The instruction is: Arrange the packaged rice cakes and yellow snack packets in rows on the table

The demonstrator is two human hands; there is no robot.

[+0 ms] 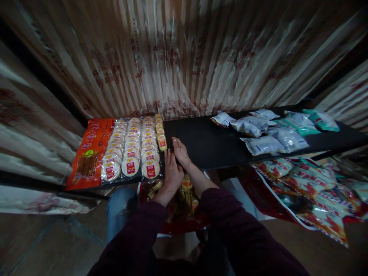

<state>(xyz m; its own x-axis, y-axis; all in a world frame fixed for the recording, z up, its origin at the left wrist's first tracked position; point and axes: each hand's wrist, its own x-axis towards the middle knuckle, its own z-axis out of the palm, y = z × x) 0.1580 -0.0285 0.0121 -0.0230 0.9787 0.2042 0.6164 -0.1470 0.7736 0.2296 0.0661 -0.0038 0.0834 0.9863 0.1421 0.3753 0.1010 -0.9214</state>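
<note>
My left hand [173,171] lies at the front edge of the black shelf [201,143], its fingers stretched forward. Just beside it, my right hand [180,151] is over the shelf with fingers extended and close together. No object shows in either hand, though the palms are hidden. To the left of the fingertips runs a row of small yellow snack packets [161,140]. Beyond it are rows of overlapping round cracker packets [130,165] in clear wrappers. Below my hands, gold-wrapped snacks [188,193] fill an open red bag [184,226], partly hidden by my arms.
Orange snack packets [90,149] overlap at the shelf's left end. Silvery bags [263,145] and green bags [324,119] lie on its right part. Below right, a red sack [258,199] holds several printed bags [313,180]. Patterned curtains [178,57] hang behind.
</note>
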